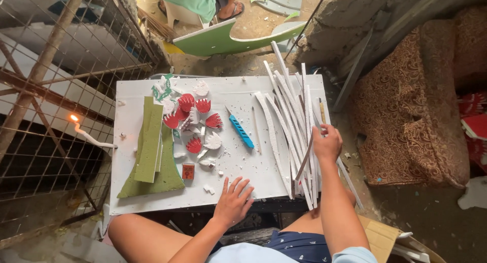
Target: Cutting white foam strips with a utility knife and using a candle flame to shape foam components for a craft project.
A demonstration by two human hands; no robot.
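Head view, looking down on a white board (228,90) laid flat as a work surface across the seated person's knees. The right hand (326,143), at about 3 o'clock from the board's centre, is closed around one thin white foam strip (306,161), which slants down toward 7 o'clock from the fist. It rests on a loose pile of long white strips (286,108) that fans from 12 o'clock down to 5 o'clock along the board's right edge; how many strips the fingers actually pinch is hard to tell, since the pile overlaps them. The left hand (233,201), at 6 o'clock, lies palm down with fingers spread and flat on the board's near edge, holding nothing.

Between the hands, just left of the strips, lies a blue utility knife (240,131), pointing toward 11 o'clock. Farther toward 9 o'clock sits a cluster of red and white cut-out shapes (195,118) with jagged edges, a few green leaf-like scraps at its 12 o'clock side, and a small orange box (188,171) at its 6 o'clock side. At the board's left edge lie green foam pieces (151,156), a narrow slab atop a wider tapered sheet. A lit candle (85,133) stands off the board at 9 o'clock, beside a wire mesh frame (61,65). At 12 o'clock, beyond the board, another person's sandalled foot (234,9) shows near a green and white curved panel (223,39). A patterned brown cushion (411,110) lies at 3 o'clock
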